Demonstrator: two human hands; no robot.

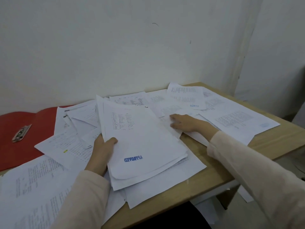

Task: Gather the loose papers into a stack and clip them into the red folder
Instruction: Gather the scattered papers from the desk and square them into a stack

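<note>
Loose white printed papers [231,118] cover the wooden worktop [214,167]; the left hand [101,154] grips a gathered sheaf as a base, the right hand [183,122] lies flat-fingered on another sheet, seemingly to slide it over, with the open red folder [19,123] beyond the left hand.

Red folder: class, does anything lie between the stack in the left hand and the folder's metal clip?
Yes. Loose papers lie between the stack gripped by the left hand and the red folder, some overlapping its right part. The metal clip itself is uncovered.
</note>
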